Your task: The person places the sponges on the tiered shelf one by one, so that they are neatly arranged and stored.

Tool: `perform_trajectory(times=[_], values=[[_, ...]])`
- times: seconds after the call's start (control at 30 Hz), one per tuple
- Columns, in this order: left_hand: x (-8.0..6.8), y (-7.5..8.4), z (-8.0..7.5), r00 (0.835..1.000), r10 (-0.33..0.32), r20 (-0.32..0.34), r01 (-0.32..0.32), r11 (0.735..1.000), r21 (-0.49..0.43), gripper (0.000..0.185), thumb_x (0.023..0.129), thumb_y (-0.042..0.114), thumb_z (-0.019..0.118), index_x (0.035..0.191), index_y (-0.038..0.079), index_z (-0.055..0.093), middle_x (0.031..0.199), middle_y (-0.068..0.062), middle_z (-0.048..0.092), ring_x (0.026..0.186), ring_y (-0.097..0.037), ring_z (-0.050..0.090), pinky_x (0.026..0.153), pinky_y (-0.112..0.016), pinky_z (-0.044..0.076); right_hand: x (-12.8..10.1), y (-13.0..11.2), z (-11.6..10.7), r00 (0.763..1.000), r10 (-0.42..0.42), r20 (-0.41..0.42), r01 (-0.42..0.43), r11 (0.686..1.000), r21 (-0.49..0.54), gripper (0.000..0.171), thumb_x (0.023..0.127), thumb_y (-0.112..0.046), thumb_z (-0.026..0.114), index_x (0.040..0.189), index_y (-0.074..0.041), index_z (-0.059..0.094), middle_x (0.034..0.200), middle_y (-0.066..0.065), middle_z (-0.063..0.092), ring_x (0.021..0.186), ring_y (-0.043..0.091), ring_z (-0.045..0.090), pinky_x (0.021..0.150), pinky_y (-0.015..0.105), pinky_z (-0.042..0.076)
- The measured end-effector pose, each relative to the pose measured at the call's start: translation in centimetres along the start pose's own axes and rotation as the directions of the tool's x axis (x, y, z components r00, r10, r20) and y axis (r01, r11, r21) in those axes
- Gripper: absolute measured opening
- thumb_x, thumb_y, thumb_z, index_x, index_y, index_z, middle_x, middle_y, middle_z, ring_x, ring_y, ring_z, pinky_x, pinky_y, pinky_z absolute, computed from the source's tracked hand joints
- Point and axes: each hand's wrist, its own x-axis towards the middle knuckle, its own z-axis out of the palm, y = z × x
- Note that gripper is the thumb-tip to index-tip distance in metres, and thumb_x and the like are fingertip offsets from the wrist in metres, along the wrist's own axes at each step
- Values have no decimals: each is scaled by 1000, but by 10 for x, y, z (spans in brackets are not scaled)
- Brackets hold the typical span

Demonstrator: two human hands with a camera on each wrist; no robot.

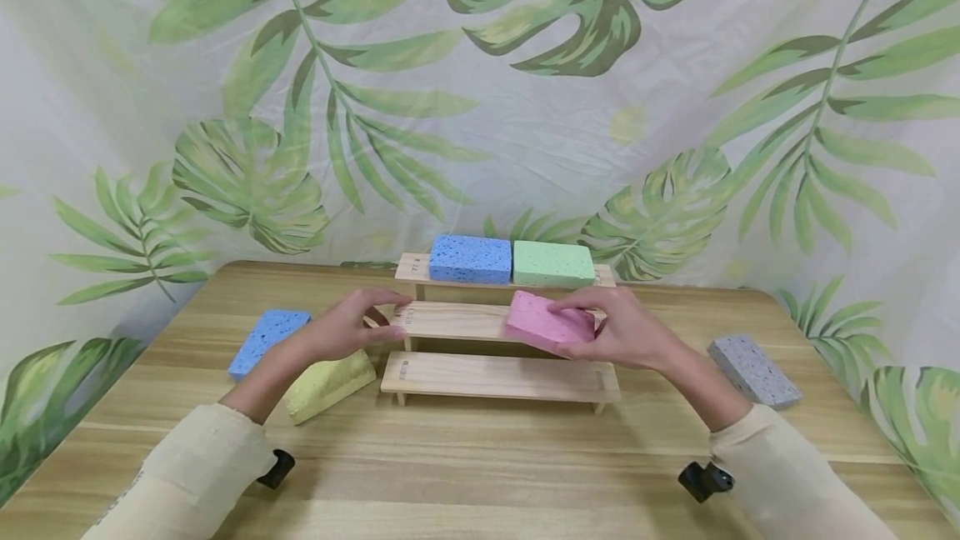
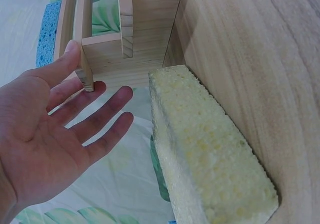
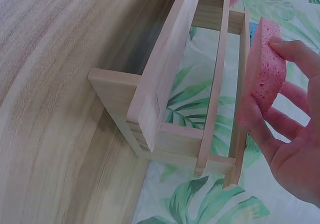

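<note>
Your right hand (image 1: 626, 332) grips the pink sponge (image 1: 549, 323) just above the middle tier of the stepped wooden rack (image 1: 498, 375) near the desk's far edge, while your left hand (image 1: 348, 327), fingers spread, steadies that tier's left end. Placement looks underway; next, seemingly, lower the sponge flat onto the tier and release.

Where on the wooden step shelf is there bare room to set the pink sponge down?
The bottom step is bare end to end. The middle step is free between the left hand and the pink sponge in the right hand. The top step is crowded: blue sponge and green sponge.
</note>
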Motion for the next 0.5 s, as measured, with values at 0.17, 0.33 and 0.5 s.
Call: perform_trajectory(times=[0.17,0.33,0.5], values=[[0,1,0,1000,-2,0,2,1000,-4,52,100,12,71,140,-15,53,142,-37,53,104,-44,70,86,-46,61,3,-3,2,998,56,18,-56,998,32,43,78,-20,90,116,-2,78,108,8,76,91,22,64,64,27,52],[-1,0,1,1000,3,0,-3,1000,-4,52,100,12,71,140,-15,53,142,-37,53,104,-44,70,86,-46,61,7,-7,5,995,93,32,-95,992,82,45,78,-15,88,118,0,76,106,11,74,92,25,64,59,24,54],[0,-1,1,1000,5,0,-5,1000,-11,52,100,12,70,141,-16,52,142,-37,53,104,-44,70,85,-46,62,12,-11,9,993,107,52,-112,989,92,48,75,-12,84,121,0,75,109,12,73,93,25,62,59,25,56]])
